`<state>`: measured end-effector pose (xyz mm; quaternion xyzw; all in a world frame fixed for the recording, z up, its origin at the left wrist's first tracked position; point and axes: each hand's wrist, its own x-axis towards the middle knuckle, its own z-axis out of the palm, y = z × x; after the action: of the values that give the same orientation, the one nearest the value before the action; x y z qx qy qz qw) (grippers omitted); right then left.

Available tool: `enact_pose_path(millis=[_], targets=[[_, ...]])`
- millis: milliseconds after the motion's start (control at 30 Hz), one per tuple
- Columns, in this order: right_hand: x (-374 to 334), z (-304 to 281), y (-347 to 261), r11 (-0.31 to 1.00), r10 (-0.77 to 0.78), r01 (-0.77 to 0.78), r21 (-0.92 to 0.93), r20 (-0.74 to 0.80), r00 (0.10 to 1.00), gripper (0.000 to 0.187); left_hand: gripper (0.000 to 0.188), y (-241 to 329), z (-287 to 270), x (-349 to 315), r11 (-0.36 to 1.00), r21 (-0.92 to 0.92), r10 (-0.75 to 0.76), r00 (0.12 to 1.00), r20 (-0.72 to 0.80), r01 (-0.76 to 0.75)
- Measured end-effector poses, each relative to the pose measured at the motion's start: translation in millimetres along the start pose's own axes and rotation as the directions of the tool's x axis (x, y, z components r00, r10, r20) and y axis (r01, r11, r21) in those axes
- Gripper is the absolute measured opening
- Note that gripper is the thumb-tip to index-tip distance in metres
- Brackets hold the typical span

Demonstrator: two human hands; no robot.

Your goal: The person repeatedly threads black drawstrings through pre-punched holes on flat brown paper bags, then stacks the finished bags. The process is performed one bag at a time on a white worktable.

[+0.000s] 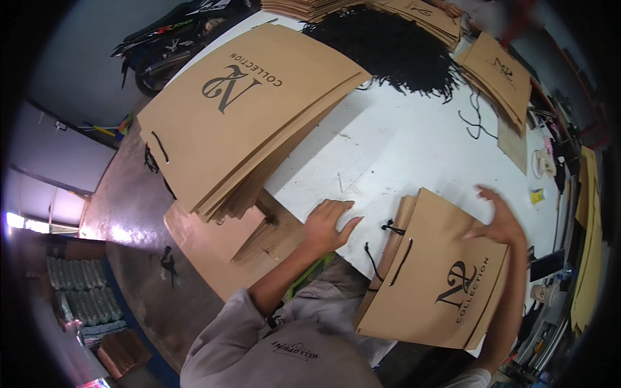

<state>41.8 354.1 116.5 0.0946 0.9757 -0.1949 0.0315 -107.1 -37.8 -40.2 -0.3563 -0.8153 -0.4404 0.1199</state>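
Note:
In front of me at the right lies a brown paper bag (446,278) with dark printing and a black cord handle, on top of at least one more bag. My right hand (501,223) hovers at its far right edge, fingers spread and slightly blurred, the thumb over the bag; contact I cannot tell. To the left, my left hand (328,226) is over the white table's front edge, thumb and fingers apart, holding nothing. A knotted black cord (392,226) sticks out at the bag's left side.
A tall stack of brown bags (252,110) overhangs the white table (362,155) at the left. Behind it lies a heap of black cords (388,48). More bags (498,77) lie at the back right, near another person's hand (453,10). A motorbike (171,45) stands beyond.

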Motion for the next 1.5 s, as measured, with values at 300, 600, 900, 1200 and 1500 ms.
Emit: enact_pose_path(millis=[300,600,900,1200,1500], targets=[[19.2,5.1,36.9,0.97,0.237,-0.24,-0.032,-0.078,0.968,0.038,0.027,2.3,5.8,2.2,0.999,-0.022,0.023,1.0,-0.003,-0.023],[-1.8,-149.6,-108.2,0.494,-0.609,-0.529,-0.69,-0.709,0.355,0.027,0.025,8.9,2.5,3.3,0.998,-0.045,-0.04,0.998,-0.055,0.038],[152.8,41.3,-326.8,0.559,-0.708,0.737,-0.379,-0.681,0.187,0.056,0.026,1.5,2.3,-2.8,0.999,0.009,-0.034,0.998,-0.055,0.035],[181.4,146.9,-352.9,0.566,-0.736,0.822,-0.062,-0.486,0.471,0.052,0.041,-8.1,0.0,-18.3,0.991,0.026,-0.128,0.991,0.021,0.128],[103.6,105.1,-303.0,0.7,-0.659,0.714,0.021,-0.367,0.656,0.056,0.032,-42.6,36.0,-28.2,0.975,0.092,-0.216,0.959,0.185,0.202]])
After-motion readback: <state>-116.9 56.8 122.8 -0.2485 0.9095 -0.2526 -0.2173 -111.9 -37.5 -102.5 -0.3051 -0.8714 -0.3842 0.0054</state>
